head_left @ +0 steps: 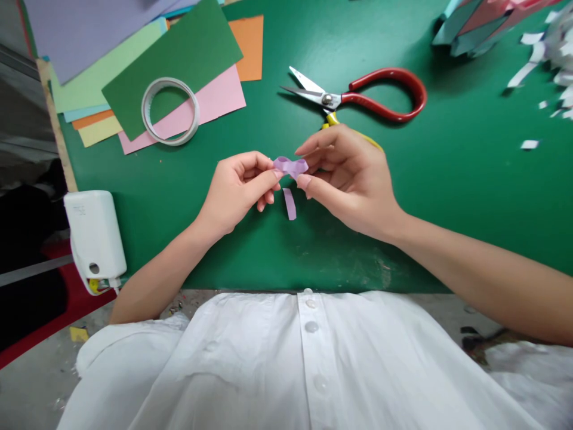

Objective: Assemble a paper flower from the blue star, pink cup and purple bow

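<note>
Both hands meet above the middle of a green table [470, 179]. My left hand [237, 188] pinches the left end of a small looped purple paper strip [290, 166]. My right hand [347, 173] pinches its right end between thumb and forefinger. A second short purple strip [290, 203] lies flat on the table just below the loop. Red-handled scissors [358, 95] lie shut just beyond my right hand. Something yellow [332, 119] pokes out from behind my right hand.
A stack of coloured paper sheets [170, 60] with a roll of clear tape [170, 110] on it lies at the far left. A white device [94, 236] sits at the table's left edge. Folded paper pieces [474, 24] and white paper scraps [555, 65] lie far right.
</note>
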`<state>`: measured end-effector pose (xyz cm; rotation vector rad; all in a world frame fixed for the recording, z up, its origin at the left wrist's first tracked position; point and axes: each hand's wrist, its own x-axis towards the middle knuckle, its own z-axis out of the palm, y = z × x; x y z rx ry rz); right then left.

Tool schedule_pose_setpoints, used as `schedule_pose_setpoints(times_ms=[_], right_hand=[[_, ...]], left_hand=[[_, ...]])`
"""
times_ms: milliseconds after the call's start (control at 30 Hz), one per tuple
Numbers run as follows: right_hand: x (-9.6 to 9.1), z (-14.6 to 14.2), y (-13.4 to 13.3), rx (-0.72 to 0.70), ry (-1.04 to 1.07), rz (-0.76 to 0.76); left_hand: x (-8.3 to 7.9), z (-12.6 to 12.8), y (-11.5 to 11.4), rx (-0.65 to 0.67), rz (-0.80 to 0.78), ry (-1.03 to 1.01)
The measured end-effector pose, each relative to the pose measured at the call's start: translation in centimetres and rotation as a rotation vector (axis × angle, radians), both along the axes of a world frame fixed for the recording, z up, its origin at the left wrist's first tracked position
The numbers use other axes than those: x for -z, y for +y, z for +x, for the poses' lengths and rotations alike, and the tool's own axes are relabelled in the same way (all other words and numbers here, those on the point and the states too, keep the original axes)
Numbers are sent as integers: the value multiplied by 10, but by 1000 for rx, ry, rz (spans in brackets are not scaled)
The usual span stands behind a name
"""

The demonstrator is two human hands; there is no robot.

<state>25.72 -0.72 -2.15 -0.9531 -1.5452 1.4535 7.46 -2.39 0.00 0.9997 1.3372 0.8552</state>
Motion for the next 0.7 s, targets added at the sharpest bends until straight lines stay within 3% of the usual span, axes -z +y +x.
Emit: schedule_pose_setpoints(times_ms=[267,433,700], right_hand=[[-1,-2,-2,142,-162,266],[-6,2,2,245,-372,431],[9,7,10,224,-589,595]], left_hand=[[-1,3,-4,129,112,171],[0,-9,-3,178,196,287],[-3,-16,-6,580,604,801]])
